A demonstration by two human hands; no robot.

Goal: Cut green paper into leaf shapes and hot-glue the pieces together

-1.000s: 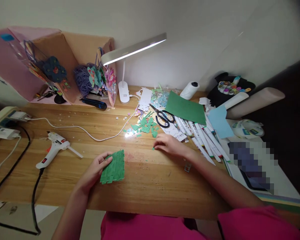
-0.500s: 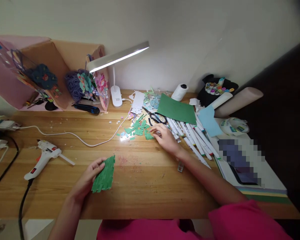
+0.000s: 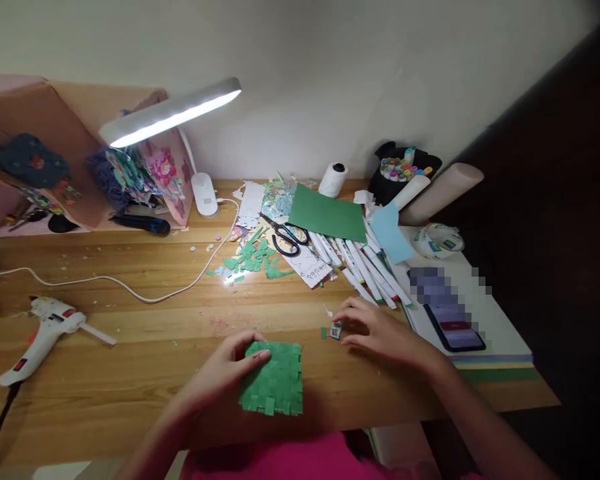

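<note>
In the head view, the green woven square point(image 3: 276, 383) is pinched between thumb and fingers of the left hand point(image 3: 233, 365), near the tabletop's point(image 3: 150, 347) front edge. The right hand point(image 3: 367, 327) is parted at the small blue frame point(image 3: 335, 330); contact cannot be told. Open room is left between square and frame.

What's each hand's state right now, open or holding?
Left hand: closed, holding the green square.
Right hand: partly open at the blue piece; can't tell if gripping it.
</note>
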